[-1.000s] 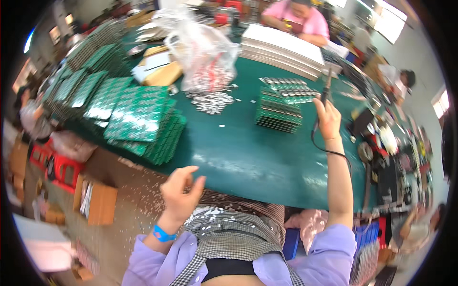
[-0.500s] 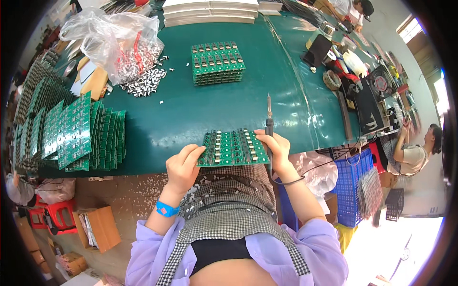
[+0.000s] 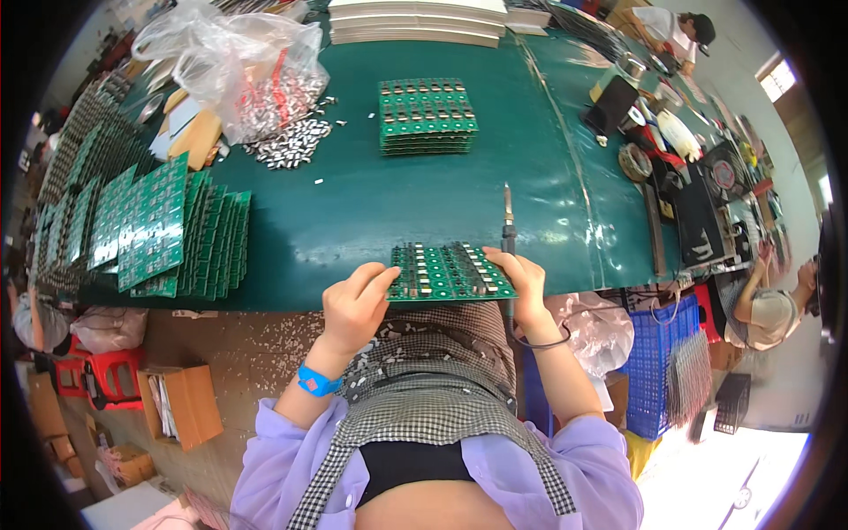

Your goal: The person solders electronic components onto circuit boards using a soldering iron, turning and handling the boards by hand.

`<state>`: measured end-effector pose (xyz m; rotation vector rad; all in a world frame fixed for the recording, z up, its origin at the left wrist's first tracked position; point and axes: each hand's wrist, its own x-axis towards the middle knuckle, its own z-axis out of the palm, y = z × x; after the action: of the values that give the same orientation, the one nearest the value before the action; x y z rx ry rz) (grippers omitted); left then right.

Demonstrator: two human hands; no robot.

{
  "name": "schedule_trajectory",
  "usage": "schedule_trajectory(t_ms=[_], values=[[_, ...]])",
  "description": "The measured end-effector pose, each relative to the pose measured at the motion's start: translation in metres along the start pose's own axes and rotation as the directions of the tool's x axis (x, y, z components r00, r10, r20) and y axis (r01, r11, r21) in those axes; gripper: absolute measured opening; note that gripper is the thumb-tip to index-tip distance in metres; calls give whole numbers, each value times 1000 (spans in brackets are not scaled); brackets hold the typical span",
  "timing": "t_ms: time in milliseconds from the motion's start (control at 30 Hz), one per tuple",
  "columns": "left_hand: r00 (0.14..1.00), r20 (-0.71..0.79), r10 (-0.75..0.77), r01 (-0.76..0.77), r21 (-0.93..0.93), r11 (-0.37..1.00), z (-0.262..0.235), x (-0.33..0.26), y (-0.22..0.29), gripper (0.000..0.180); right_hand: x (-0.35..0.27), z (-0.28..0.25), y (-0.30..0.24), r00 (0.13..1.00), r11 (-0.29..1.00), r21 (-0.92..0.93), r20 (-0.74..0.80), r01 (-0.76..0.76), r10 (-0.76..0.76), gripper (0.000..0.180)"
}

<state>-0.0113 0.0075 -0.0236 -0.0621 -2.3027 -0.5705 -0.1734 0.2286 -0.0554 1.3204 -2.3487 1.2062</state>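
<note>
Between my two hands I hold a green circuit board panel [image 3: 452, 272] with rows of small parts standing up on it, tilted over the table's near edge. My left hand [image 3: 356, 300] pinches its left end. My right hand [image 3: 523, 281] grips the right end and also keeps a soldering iron [image 3: 509, 231] against the palm, its metal tip pointing up and away. The iron's cord loops below my right wrist. Farther off on the green table lies a neat stack of populated circuit boards [image 3: 428, 117].
Many bare green boards [image 3: 152, 228] lean in rows at the left. Behind them a clear plastic bag [image 3: 252, 75] spills small metal parts [image 3: 290, 146]. White sheets [image 3: 417, 22] are piled at the back. Tools and a black fan [image 3: 724, 172] crowd the right. A blue crate [image 3: 658, 362] stands below.
The table and everything on it sit slightly farther right and higher or lower in view, as my head has turned a little. Both hands keep their hold on the board and iron.
</note>
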Motion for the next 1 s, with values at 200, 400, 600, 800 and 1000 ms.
schedule_trajectory(t_ms=[200, 400, 600, 800, 1000], values=[[997, 43, -69, 71, -53, 996, 3, 3, -2, 41, -1, 2, 4, 998, 999, -27, -32, 46, -47, 28], [934, 298, -195, 233, -97, 968, 8, 23, -14, 43, 0, -2, -3, 1000, 1000, -20, 24, -13, 13, 23], [932, 343, -117, 200, -219, 955, 16, 28, -19, 36, 2, 1, -1, 999, 999, -22, -32, 42, -43, 28], [902, 405, -148, 268, -256, 929, 18, 25, -20, 44, 0, 1, 2, 999, 998, -34, -26, 44, -45, 31], [897, 366, -247, 367, -305, 879, 24, 26, -19, 40, -3, -2, 1, 1000, 1000, -27, 30, -2, 3, 24]])
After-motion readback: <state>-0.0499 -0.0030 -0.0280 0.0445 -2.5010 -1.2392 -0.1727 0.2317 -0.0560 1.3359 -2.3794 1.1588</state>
